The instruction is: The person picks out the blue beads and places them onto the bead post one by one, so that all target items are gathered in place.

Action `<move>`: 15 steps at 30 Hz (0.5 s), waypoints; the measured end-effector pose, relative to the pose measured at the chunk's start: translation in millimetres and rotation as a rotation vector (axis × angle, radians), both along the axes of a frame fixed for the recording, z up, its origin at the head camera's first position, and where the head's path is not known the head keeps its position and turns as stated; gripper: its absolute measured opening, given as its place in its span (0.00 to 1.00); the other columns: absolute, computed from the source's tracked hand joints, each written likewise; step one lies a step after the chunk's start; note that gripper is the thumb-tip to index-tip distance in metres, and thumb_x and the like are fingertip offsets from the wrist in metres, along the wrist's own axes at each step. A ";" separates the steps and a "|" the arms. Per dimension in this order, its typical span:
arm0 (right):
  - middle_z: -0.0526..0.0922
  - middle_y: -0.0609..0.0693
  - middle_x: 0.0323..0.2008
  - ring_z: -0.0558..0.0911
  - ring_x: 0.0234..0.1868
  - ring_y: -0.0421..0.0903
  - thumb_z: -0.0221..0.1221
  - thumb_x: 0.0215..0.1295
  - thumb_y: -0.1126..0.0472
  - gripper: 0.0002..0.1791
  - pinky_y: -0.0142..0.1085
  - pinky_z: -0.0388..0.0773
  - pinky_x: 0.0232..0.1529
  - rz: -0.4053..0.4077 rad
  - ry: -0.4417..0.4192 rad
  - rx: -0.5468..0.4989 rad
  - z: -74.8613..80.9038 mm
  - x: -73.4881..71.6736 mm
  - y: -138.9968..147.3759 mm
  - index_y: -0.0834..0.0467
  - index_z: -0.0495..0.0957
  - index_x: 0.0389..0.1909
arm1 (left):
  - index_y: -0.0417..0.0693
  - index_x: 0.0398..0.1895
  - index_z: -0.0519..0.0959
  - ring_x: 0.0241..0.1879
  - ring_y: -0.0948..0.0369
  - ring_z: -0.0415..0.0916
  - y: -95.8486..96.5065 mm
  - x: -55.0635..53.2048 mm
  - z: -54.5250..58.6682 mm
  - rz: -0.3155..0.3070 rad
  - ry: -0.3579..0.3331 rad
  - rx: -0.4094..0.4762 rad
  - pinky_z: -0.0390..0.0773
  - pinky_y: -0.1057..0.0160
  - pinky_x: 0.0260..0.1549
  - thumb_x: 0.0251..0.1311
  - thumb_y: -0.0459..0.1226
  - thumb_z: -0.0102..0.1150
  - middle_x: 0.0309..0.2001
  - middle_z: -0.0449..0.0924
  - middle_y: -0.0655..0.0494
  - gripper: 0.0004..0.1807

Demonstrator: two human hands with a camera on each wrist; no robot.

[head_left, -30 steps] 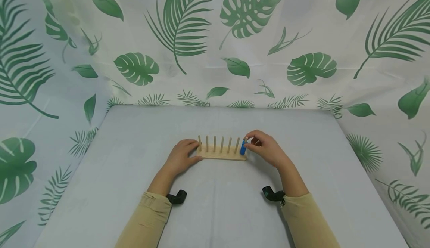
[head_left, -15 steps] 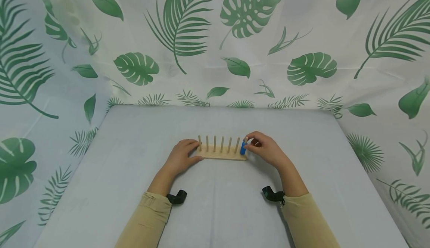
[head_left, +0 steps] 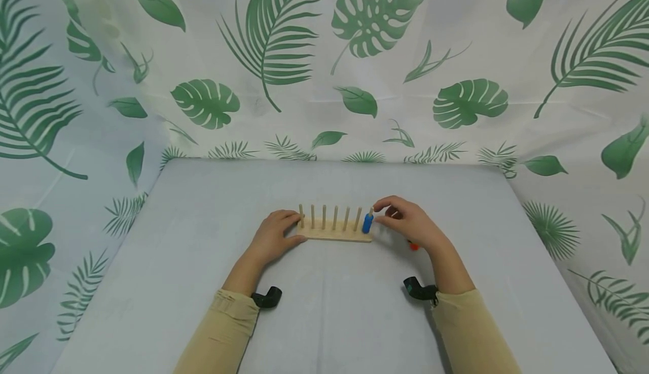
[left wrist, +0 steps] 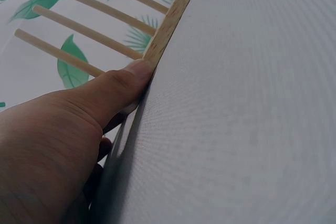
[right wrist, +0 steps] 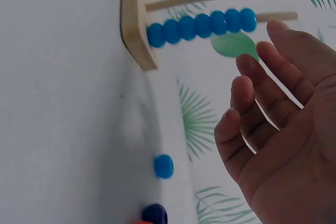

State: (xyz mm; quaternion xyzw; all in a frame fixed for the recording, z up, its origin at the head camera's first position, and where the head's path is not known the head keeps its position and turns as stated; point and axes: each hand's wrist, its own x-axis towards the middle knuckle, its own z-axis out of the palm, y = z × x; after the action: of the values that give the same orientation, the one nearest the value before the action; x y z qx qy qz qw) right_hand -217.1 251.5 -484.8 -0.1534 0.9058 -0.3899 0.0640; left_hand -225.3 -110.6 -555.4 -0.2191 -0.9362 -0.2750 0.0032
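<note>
A wooden peg board [head_left: 329, 237] lies on the table with a row of upright pegs. My left hand [head_left: 274, 234] holds its left end, thumb [left wrist: 139, 69] pressed on the near edge and fingers behind. On the rightmost peg sits a stack of blue beads [right wrist: 202, 26], with the peg's tip showing above the top bead. The other pegs in the head view are bare. Just right of that stack is my right hand [head_left: 409, 222], its fingers relaxed and spread, holding nothing. Its fingertips [right wrist: 275, 26] are beside the peg's tip, apart from the beads.
A loose blue bead [right wrist: 164, 166] and a dark blue bead [right wrist: 155, 213] lie on the table right of the board. An orange-red bead [head_left: 414, 246] shows beneath the right wrist, partly hidden. A leaf-print curtain [head_left: 304, 81] stands behind the table [head_left: 324, 317].
My right hand has let go of the top of the blue bead stack and moved slightly right. An orange-red bead has come into view below it. My left hand stays on the board.
</note>
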 end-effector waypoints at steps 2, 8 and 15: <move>0.81 0.45 0.50 0.78 0.47 0.46 0.62 0.68 0.45 0.16 0.42 0.78 0.48 -0.013 -0.008 0.012 1.7 -2.0 6.2 0.45 0.79 0.53 | 0.51 0.66 0.75 0.68 0.50 0.67 0.2 0.2 0.3 0.002 0.004 0.003 0.66 0.47 0.70 0.58 0.52 0.68 0.63 0.75 0.52 0.33; 0.81 0.47 0.49 0.78 0.48 0.50 0.60 0.68 0.42 0.21 0.39 0.79 0.43 -0.052 -0.080 0.054 4.6 -10.6 25.9 0.49 0.78 0.55 | 0.51 0.66 0.75 0.68 0.49 0.66 0.4 1.4 2.5 0.005 -0.005 0.007 0.65 0.46 0.70 0.58 0.52 0.68 0.64 0.75 0.51 0.33; 0.80 0.47 0.54 0.78 0.53 0.51 0.60 0.69 0.46 0.17 0.39 0.81 0.46 -0.058 -0.194 0.076 -4.3 -20.9 45.0 0.48 0.78 0.55 | 0.51 0.66 0.75 0.68 0.49 0.66 0.3 1.1 0.9 0.006 -0.001 0.008 0.65 0.46 0.70 0.58 0.52 0.68 0.64 0.75 0.52 0.33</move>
State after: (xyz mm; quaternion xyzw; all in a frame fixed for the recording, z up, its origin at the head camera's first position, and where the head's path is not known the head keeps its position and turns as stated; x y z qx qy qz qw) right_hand -238.0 296.5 -489.1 -0.0859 0.9135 -0.3699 0.1459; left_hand -224.1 -110.4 -554.4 -0.2162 -0.9357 -0.2786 0.0043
